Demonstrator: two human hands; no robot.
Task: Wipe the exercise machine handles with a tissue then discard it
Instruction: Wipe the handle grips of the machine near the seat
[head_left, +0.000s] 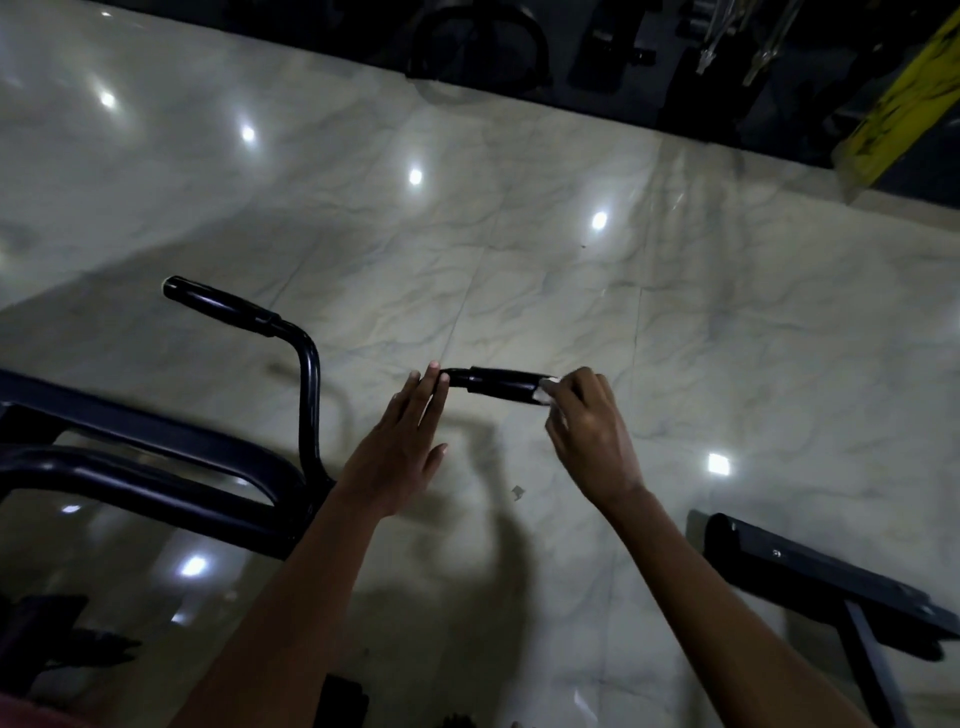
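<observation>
While my right hand (587, 426) pinches the tissue (546, 391) against the outer end of the near handle (501, 384), my left hand (402, 441) lies flat, fingers straight, touching its inner end and holding nothing. I judge that the small wad could slip off that end, and the far handle (221, 301), left of it, might get skipped.

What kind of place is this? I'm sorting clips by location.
Probably a gym: a black exercise machine with padded handles, dark equipment along the far edge of a polished marble floor, and a right hand wiping one handle with a tissue.
</observation>
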